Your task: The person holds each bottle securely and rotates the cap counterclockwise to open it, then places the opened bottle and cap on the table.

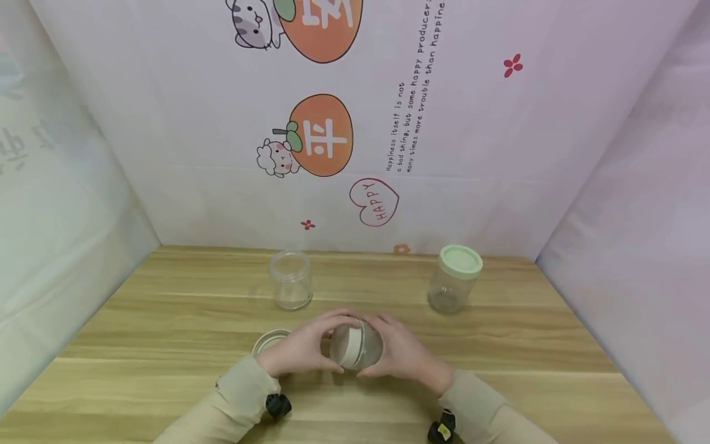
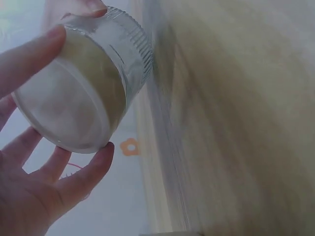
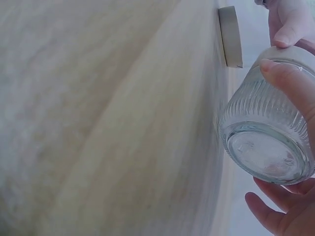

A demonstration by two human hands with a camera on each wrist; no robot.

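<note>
Between the two hands, over the middle of the wooden table, a clear ribbed glass jar is held tilted on its side. A whitish lid covers its left end. My left hand grips the lid end, thumb and fingers spread around the rim. My right hand holds the glass body from the other side, near the jar's base, which faces the right wrist camera. A second, cream lid lies on the table beside my left hand, partly hidden by it in the head view.
Behind the left hand stands an uncovered clear jar. At the back right is a clear jar with a pale green lid. A white printed cloth hangs along the table's back edge, with more white cloth at both sides.
</note>
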